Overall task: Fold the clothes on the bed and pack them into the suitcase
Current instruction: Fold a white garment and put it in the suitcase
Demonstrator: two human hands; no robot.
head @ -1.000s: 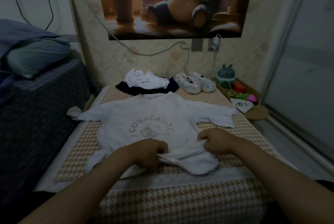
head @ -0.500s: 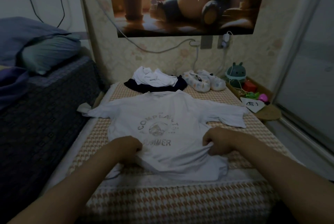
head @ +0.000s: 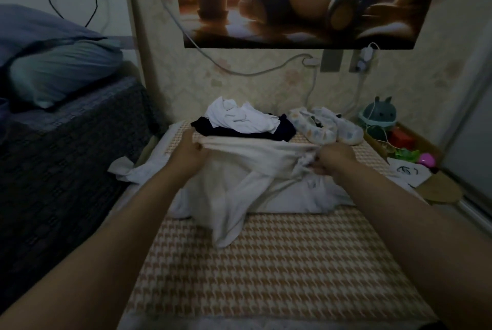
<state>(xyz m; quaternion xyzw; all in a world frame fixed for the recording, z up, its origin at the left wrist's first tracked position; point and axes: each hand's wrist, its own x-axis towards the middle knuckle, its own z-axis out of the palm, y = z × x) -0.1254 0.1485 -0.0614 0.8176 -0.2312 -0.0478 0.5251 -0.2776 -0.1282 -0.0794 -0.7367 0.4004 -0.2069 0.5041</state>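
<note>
Dim bedroom; houndstooth bed cover (head: 266, 263) bare along the near edge. Mid-bed, left hand (head: 190, 155) and right hand (head: 331, 162) pinch the white T-shirt (head: 253, 178) hem, folding it toward the collar. Best land hem square, short of the unfolded clothes pile (head: 245, 123) at the far edge. No suitcase visible.

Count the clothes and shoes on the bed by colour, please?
White garments: 2, the t-shirt held by left hand and right hand, and a crumpled top.
Dark garments: 1.
Pale patterned shoes: 2.
Total: 5.
</note>
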